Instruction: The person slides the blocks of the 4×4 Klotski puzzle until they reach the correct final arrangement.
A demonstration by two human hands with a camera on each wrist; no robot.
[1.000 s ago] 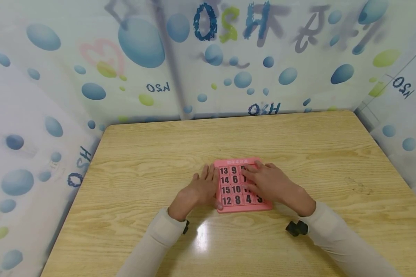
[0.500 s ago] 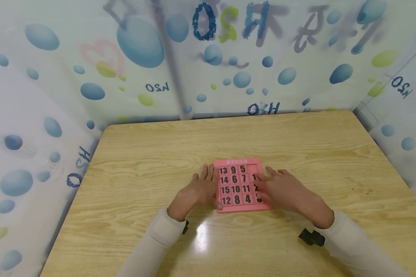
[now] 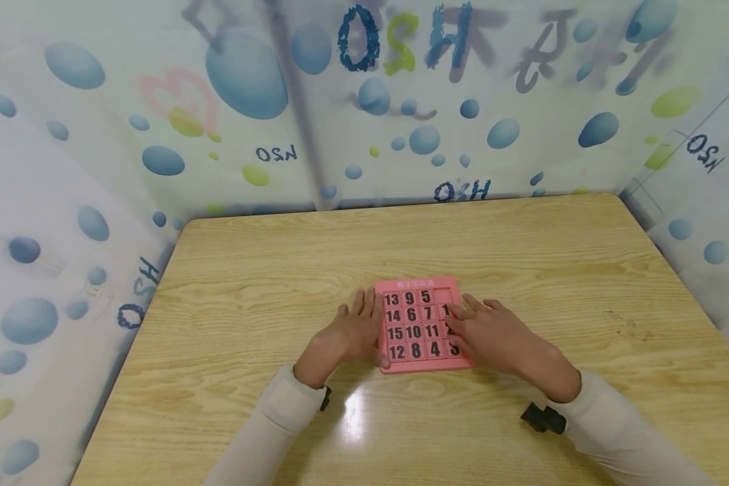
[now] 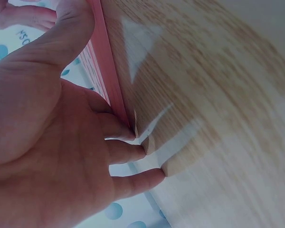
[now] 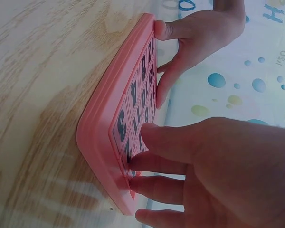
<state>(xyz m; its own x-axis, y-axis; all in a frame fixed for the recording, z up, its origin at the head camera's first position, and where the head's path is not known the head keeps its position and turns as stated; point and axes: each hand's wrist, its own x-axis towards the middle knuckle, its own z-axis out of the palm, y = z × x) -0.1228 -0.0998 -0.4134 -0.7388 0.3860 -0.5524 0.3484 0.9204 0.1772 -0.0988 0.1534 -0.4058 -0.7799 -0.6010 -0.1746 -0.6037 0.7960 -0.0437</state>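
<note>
Now the right hand (image 3: 492, 334), fingers straight, has shifted to the number puzzle (image 3: 424, 324)'s right tiles, exposing the far-right gap, while the left hand (image 3: 352, 331) braces its left edge flat-fingered.

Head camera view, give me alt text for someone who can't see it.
A pink number puzzle lies on a wooden table. The left hand braces its left edge, while the right hand rests fingers on the tiles of its right column. Bubble-patterned walls surround the table.
</note>
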